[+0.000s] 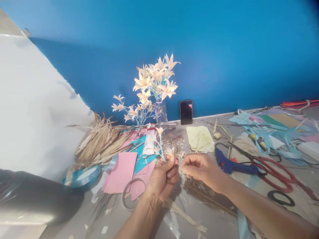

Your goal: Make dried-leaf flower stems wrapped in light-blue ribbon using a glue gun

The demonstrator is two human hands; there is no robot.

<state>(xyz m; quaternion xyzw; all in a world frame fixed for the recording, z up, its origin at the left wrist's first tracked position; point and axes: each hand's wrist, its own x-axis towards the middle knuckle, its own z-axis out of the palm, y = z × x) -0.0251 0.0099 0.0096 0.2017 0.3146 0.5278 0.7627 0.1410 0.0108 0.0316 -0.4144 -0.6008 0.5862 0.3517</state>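
Observation:
My left hand (pixel 165 174) is closed around a small artificial flower stem (pixel 161 151), wrapped in light blue, with cream husk-like flowers at its top and side. One pale flower (pixel 171 152) shows right at my left fingertips. Close by on the right, my right hand (pixel 199 167) has its thumb and fingers pinched together; whatever lies between them is too small to make out. Behind the hands, a clear vase (pixel 161 113) bears a bunch of cream flowers (pixel 156 78) on blue stems. A smaller flower spray (pixel 139 114) stands to its left.
Dried husks (pixel 102 142), pink paper (pixel 121 172) and a blue ribbon roll (pixel 86 176) lie left. A phone (pixel 186 112) leans on the blue wall. To the right are a blue glue gun (pixel 231 164), red-handled scissors (pixel 276 172) and a black ring (pixel 281 198). Scraps litter the table.

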